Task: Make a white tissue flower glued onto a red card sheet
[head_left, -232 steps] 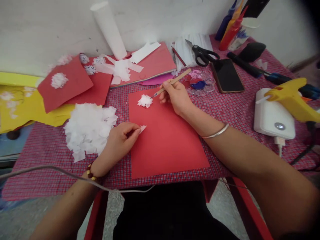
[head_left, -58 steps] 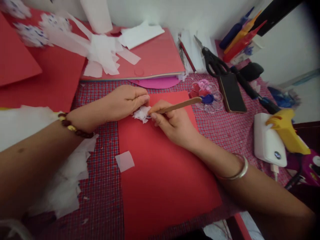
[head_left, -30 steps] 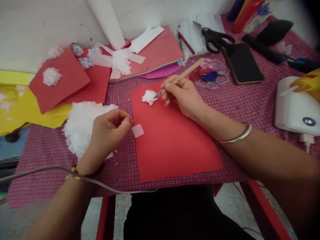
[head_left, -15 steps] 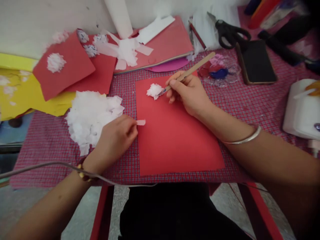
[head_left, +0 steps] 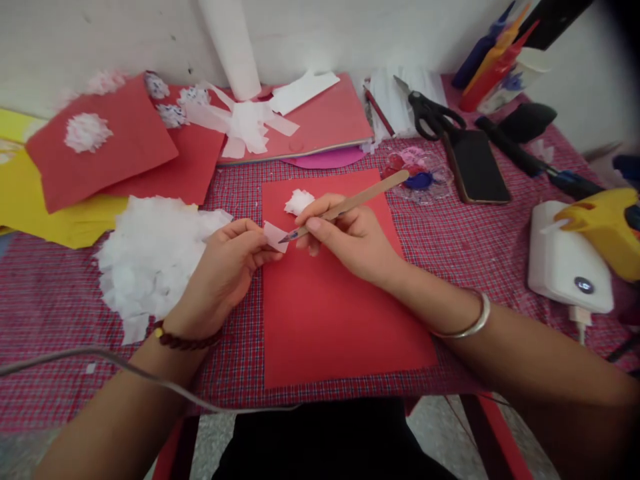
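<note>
My left hand (head_left: 223, 273) pinches a small white tissue square (head_left: 275, 236) above the left edge of a red paper sheet (head_left: 340, 313). My right hand (head_left: 350, 240) grips a wooden paintbrush (head_left: 350, 203); its tip touches the tissue square. A crumpled white tissue tuft (head_left: 299, 201) sits on the sheet just beyond both hands. A heap of white tissue pieces (head_left: 150, 257) lies to the left of my left hand.
Red cards with tissue tufts (head_left: 100, 150) and yellow paper (head_left: 45, 213) lie at the left. At the back are a pink folder (head_left: 320, 123), scissors (head_left: 430, 113), a paint palette (head_left: 420, 180) and a phone (head_left: 475, 175). A white box (head_left: 565, 267) and yellow glue gun (head_left: 605, 227) stand at right.
My left hand has lifted the tissue square off the sheet's edge. My right hand has brought the brush tip back from the tuft to the square.
</note>
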Demonstrator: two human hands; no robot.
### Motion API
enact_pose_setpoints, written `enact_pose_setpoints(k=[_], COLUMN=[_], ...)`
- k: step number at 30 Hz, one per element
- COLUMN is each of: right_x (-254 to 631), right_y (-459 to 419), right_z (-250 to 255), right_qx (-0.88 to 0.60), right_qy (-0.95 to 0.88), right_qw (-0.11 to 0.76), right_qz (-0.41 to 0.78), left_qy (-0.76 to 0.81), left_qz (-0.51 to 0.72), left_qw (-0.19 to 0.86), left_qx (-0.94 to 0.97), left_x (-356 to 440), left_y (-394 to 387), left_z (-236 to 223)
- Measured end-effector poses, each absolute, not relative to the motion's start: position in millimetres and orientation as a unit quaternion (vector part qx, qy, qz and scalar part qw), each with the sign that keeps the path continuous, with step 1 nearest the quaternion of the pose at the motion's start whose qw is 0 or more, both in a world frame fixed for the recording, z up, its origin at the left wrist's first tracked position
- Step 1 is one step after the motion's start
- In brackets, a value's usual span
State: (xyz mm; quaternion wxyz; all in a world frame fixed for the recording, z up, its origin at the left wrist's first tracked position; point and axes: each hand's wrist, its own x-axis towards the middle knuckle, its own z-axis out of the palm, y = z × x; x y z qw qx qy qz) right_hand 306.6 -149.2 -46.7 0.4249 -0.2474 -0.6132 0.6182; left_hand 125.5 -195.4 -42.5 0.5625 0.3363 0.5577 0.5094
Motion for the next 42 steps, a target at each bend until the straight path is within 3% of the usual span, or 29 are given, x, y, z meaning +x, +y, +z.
enact_pose_setpoints(k=[12,19,27,42], right_x=[303.1,303.1,303.4,302.5], right_y=[-146.7,-146.9,-148.2,-148.7], right_z=[-50.4,-52.0,-52.4,-54.4], right_qx=[-0.276,-0.265,-0.264,-0.267], right_qy=[-0.614,-0.594,-0.599,-0.558], right_qw=[0.421,0.427,0.434,0.439], right_qz=[0.607,0.628,0.619,0.652], left_qy=[0.524,0.496,0.499,0.475], left_qz=[0.551,0.535,0.573,0.565], left_qw=[0.555,0.642,0.606,0.630], left_qx=[0.337,0.236,0.237,0.241], left_x=[129.1,132.0,133.8,130.4], left_y=[-200.6,-199.5,-203.8,-204.6], left_z=[-39.0,-38.7,-45.6,-41.9])
